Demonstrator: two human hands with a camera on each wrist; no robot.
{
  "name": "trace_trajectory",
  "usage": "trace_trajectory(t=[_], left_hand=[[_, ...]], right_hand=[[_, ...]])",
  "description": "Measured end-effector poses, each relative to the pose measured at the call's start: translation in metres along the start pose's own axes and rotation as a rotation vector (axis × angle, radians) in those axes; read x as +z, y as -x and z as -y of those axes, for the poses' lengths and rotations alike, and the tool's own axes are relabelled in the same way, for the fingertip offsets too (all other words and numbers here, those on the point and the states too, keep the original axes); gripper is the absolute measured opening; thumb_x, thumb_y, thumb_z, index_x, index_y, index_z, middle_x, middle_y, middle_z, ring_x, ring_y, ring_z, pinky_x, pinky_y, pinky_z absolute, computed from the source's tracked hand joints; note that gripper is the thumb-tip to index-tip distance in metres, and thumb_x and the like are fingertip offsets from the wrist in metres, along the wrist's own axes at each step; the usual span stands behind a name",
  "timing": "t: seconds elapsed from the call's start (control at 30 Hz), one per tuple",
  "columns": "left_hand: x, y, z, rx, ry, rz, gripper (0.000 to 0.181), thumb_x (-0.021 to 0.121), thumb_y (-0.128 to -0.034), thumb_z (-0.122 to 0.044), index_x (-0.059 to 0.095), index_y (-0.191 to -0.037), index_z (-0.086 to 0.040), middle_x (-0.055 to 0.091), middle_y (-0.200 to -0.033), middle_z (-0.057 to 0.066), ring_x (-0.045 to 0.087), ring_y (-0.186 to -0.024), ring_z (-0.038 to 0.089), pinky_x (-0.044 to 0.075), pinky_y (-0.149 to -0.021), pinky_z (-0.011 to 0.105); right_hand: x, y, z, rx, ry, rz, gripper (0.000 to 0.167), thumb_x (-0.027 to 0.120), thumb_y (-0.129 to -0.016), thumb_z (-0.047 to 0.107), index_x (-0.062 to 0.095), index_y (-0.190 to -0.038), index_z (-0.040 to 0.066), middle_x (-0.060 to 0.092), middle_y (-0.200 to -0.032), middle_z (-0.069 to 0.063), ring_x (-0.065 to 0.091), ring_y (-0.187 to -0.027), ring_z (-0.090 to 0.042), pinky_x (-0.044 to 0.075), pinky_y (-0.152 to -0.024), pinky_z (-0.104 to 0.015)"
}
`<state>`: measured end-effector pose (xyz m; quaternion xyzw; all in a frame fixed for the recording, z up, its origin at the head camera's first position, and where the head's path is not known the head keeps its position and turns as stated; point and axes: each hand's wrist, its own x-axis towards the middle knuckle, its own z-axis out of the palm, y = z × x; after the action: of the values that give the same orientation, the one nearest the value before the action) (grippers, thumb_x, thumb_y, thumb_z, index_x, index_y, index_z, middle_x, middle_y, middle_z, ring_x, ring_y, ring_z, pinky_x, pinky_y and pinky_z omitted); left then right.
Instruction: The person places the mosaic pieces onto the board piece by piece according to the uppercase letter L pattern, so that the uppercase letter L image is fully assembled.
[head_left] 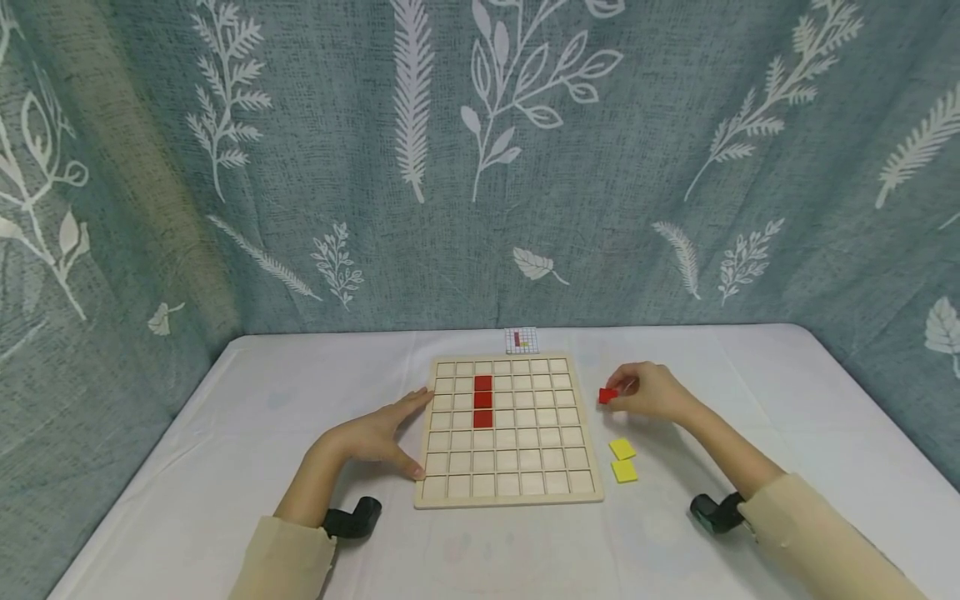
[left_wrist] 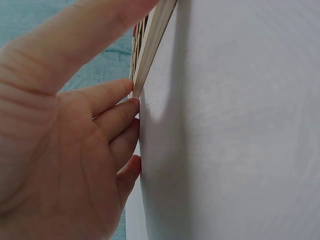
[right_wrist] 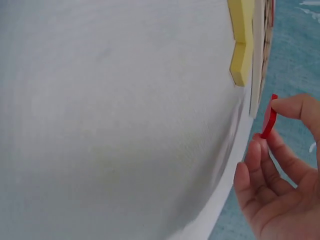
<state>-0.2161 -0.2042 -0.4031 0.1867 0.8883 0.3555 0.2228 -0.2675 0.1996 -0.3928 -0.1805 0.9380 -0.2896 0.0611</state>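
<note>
A wooden grid board (head_left: pixel 509 503) lies on the white table, with three red square tiles (head_left: pixel 483 401) stacked in one column of its cells. Against the board's left edge rests my left hand (head_left: pixel 371 435), thumb and fingers spread; the left wrist view shows the fingertips at the board's side (left_wrist: pixel 151 50). To the right of the board, my right hand (head_left: pixel 651 392) pinches another red tile (head_left: pixel 607 396) between thumb and fingers. In the right wrist view this red tile (right_wrist: pixel 269 118) is held clear of the table. Two yellow tiles (head_left: pixel 622 449) lie nearer me, right of the board.
Behind the board's far edge lies a small printed pattern card (head_left: pixel 522 340) with a grid and coloured cells. A blue-green leaf-patterned curtain (head_left: pixel 450 275) hangs behind the white tabletop (head_left: pixel 285 392). Dark devices (head_left: pixel 717 512) are strapped at both wrists.
</note>
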Motion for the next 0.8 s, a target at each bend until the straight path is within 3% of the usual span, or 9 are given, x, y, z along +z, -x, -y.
trace_trajectory(t=[0.47, 0.8], left_hand=[[-0.001, 0.002, -0.002, 0.015, -0.012, -0.005, 0.112, 0.086, -0.0602, -0.021, 0.017, -0.146, -0.002, 0.009, -0.153, 0.021, 0.006, -0.139, 0.042, 0.013, -0.108, 0.059], [-0.001, 0.002, -0.002, 0.007, -0.012, 0.0, 0.112, 0.086, -0.0608, -0.022, 0.016, -0.147, -0.002, 0.008, -0.153, 0.02, 0.005, -0.139, 0.041, 0.012, -0.108, 0.059]], right_hand=[[-0.001, 0.002, -0.003, 0.01, -0.064, -0.032, 0.019, 0.072, -0.075, 0.016, 0.065, -0.089, 0.005, 0.059, -0.075, 0.0, 0.052, -0.068, -0.014, 0.044, -0.06, -0.028], [0.006, -0.002, 0.007, -0.012, -0.082, -0.055, 0.018, 0.071, -0.076, 0.016, 0.065, -0.09, 0.006, 0.061, -0.079, -0.002, 0.055, -0.072, -0.015, 0.046, -0.062, -0.028]])
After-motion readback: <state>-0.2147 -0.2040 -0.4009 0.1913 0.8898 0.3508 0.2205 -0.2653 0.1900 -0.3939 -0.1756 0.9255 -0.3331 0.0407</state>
